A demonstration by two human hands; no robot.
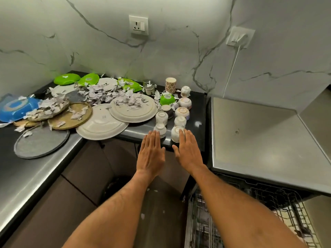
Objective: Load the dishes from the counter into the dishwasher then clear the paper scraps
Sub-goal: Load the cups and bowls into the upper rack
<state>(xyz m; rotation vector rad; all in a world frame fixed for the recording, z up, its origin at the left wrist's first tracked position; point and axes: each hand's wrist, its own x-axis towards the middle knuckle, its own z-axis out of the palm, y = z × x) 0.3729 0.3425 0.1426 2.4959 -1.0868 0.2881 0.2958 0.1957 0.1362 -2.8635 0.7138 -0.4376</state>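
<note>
My left hand (151,154) and right hand (188,151) lie flat, fingers straight, holding nothing. White cups (176,134) stand upturned; torn paper (100,94) litters the plates (133,109).

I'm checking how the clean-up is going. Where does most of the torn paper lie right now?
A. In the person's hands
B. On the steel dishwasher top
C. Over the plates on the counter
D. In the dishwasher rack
C: the paper scraps are heaped over the plates on the counter, while both hands, left hand and right hand, are flat and hold nothing.
</note>
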